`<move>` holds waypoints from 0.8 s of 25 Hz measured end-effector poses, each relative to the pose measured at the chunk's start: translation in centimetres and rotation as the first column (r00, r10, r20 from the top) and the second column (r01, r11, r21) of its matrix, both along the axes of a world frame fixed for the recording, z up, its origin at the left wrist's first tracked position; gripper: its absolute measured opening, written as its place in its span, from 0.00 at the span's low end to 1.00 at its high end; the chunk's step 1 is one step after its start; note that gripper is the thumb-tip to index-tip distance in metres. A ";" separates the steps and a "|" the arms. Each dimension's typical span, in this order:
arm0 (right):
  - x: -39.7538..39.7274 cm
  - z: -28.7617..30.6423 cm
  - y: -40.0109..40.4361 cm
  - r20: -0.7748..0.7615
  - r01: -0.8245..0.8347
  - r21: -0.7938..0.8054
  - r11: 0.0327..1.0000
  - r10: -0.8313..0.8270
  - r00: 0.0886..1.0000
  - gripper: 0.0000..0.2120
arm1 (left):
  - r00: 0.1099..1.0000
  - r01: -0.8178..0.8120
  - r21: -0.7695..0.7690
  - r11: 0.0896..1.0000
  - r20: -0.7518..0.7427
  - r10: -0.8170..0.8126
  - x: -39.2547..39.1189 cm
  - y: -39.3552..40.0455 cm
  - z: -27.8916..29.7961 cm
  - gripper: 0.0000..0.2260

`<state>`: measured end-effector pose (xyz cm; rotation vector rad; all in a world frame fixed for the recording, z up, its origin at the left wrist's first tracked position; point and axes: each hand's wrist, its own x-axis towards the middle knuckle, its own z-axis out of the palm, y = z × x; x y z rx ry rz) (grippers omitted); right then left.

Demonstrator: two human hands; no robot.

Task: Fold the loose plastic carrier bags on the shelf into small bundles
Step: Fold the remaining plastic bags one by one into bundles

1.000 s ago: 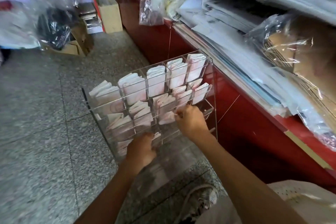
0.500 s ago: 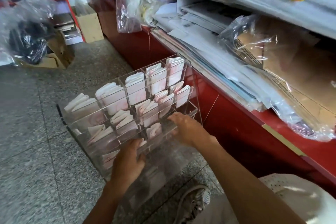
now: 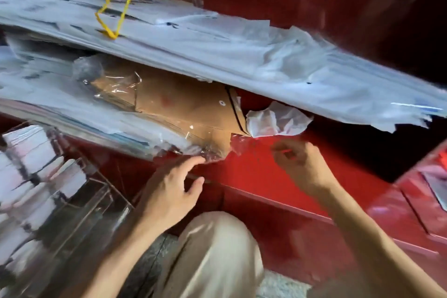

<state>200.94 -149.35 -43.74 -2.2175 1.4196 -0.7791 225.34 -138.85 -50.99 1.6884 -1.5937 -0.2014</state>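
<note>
Both hands have been moved from the clear rack to the red shelf, left hand and right hand loosely spread and empty, so the crumpled bag just beyond is judged next to be grasped.

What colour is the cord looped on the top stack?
Yellow cord, clearest in the head view.

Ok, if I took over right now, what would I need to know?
Left hand: open, fingertips at the clear wrap on the cardboard, holding nothing.
Right hand: fingers loosely curled, holding nothing, just below the crumpled white bag.
That bag lies loose on the red shelf, beside the cardboard.
Clear rack at left holds small folded bundles.
Left to do: pick up the loose bag and fold it.
</note>
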 end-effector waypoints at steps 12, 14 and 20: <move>-17.5 -7.2 -2.9 -0.376 0.169 0.153 0.974 -0.101 0.921 0.19 | 0.923 0.103 0.313 0.944 0.323 -0.208 -14.1 -25.4 -1.9 0.21; -18.1 -7.3 -3.5 -0.335 0.213 0.117 0.970 -0.163 0.928 0.20 | 0.921 0.150 0.227 0.962 0.321 -0.219 -14.7 -25.2 -2.7 0.15; -16.5 -6.8 -4.5 -0.189 0.339 -0.144 0.930 -0.362 0.913 0.31 | 0.761 0.487 0.274 0.829 0.334 -0.557 -17.2 -18.2 -0.8 0.05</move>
